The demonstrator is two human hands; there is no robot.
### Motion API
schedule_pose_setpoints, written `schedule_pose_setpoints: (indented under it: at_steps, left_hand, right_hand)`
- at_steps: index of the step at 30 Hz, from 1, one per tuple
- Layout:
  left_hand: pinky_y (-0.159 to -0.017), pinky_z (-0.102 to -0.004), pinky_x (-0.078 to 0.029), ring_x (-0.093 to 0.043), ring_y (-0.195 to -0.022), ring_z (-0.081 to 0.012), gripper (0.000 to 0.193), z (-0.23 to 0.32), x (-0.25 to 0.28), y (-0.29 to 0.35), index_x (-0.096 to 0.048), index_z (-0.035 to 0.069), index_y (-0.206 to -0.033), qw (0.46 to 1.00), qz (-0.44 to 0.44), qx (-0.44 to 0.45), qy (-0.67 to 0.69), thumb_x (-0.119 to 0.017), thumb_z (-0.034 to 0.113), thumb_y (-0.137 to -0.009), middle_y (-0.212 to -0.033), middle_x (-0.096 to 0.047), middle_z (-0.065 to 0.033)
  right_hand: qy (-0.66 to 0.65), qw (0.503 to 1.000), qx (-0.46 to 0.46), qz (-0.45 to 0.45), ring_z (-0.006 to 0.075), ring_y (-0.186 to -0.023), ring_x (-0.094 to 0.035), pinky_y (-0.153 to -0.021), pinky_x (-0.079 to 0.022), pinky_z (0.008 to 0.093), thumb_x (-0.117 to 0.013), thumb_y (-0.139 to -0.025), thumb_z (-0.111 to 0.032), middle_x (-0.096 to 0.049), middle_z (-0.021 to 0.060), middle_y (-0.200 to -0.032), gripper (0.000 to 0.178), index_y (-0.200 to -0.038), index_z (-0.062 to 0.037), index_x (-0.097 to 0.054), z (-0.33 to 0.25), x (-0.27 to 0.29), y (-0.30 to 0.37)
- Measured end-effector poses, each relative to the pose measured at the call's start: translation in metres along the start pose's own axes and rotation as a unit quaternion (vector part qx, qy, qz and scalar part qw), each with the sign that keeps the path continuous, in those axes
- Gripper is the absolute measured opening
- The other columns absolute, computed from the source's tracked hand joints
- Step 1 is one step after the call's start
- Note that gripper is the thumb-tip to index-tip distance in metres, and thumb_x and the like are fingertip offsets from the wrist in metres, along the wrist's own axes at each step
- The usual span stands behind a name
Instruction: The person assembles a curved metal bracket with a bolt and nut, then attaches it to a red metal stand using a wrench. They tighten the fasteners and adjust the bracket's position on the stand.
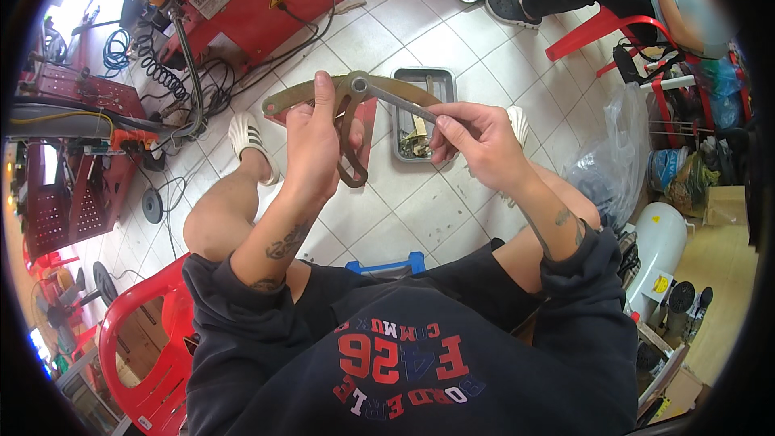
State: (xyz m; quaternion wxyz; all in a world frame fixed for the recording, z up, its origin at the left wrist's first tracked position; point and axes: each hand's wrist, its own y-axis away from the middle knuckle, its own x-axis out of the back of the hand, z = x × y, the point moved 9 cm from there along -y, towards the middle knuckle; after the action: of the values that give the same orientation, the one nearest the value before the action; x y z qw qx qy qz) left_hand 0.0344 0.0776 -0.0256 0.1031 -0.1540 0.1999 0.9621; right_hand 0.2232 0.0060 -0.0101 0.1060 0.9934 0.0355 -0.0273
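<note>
My left hand (pixel 313 144) is wrapped round a brass-coloured metal bracket (pixel 404 90), its thumb pointing up. The bracket has long curved arms, and a slotted one hangs down beside the fingers. In my right hand (pixel 482 144) is the handle of a slim grey wrench (pixel 401 103), pinched between thumb and fingers. The wrench's round head sits over the joint where the bracket's arms meet. Whether it grips a nut there is too small to tell. Both hands are raised above the floor, in front of my knees.
Below the bracket, a grey tray (pixel 399 139) with small metal parts lies on the tiles near a red object (pixel 365 131). A red machine (pixel 250 0) with cables stands far left. A person sits on a red chair (pixel 593 36) far right. Another red chair (pixel 137 315) stands near left.
</note>
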Motion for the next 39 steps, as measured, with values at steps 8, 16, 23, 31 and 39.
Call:
schedule_pose_setpoints:
  at_steps: [8,16,23,31,39]
  left_hand:
    - [-0.034,-0.0291,-0.037,-0.050,-0.038,-0.0129,0.036,0.008,-0.005,-0.001,-0.061,0.002,-0.073,0.982,0.006,-0.058,-0.178,-0.073,0.028,-0.095,-0.055,-0.059,-0.0042]
    - [-0.040,-0.0255,-0.035,-0.047,-0.046,-0.0062,0.027,-0.004,0.000,-0.003,-0.069,-0.002,-0.096,0.977,-0.059,-0.031,-0.202,-0.078,0.023,-0.092,-0.064,-0.060,0.0005]
    - [-0.044,-0.0265,-0.039,-0.050,-0.050,-0.0070,0.034,-0.028,-0.019,0.006,-0.071,-0.002,-0.099,0.948,-0.143,0.021,-0.285,-0.080,0.029,-0.088,-0.065,-0.060,-0.0012]
    - [-0.043,-0.0249,-0.035,-0.047,-0.049,-0.0068,0.027,-0.043,-0.036,0.017,-0.070,0.001,-0.090,0.958,-0.159,0.069,-0.228,-0.080,0.026,-0.089,-0.061,-0.054,0.0026]
    - [-0.051,-0.0234,-0.048,-0.059,-0.060,-0.0066,0.030,-0.055,-0.031,0.021,-0.071,0.001,-0.107,0.959,-0.203,0.139,-0.142,-0.072,0.028,-0.096,-0.082,-0.068,-0.0009]
  right_hand:
    - [0.091,0.995,-0.043,0.006,0.0109,-0.071,-0.065,-0.066,-0.056,0.0268,-0.056,-0.104,-0.011,-0.067,0.0057,-0.081,0.023,-0.114,0.0061,-0.065,0.013,0.008,0.004]
    - [0.124,0.985,-0.115,-0.046,0.0118,-0.073,-0.066,-0.068,-0.055,0.0266,-0.056,-0.102,-0.013,-0.067,0.0054,-0.084,0.021,-0.110,0.0056,-0.065,0.014,0.015,-0.007]
    - [-0.046,0.993,0.013,0.110,0.0086,-0.066,-0.058,-0.064,-0.050,0.0232,-0.066,-0.098,-0.013,-0.067,0.0031,-0.082,0.015,-0.105,0.0005,-0.068,-0.018,0.067,-0.016]
    - [0.045,0.998,-0.030,0.028,0.0067,-0.065,-0.058,-0.059,-0.047,0.0234,-0.068,-0.098,-0.020,-0.063,-0.0007,-0.075,0.017,-0.097,-0.0027,-0.069,0.010,0.001,-0.023]
    - [-0.065,0.995,-0.072,0.032,0.0096,-0.073,-0.057,-0.069,-0.046,0.0261,-0.046,-0.109,-0.038,-0.064,0.0027,-0.079,0.044,-0.085,-0.0056,-0.060,0.029,-0.004,-0.035]
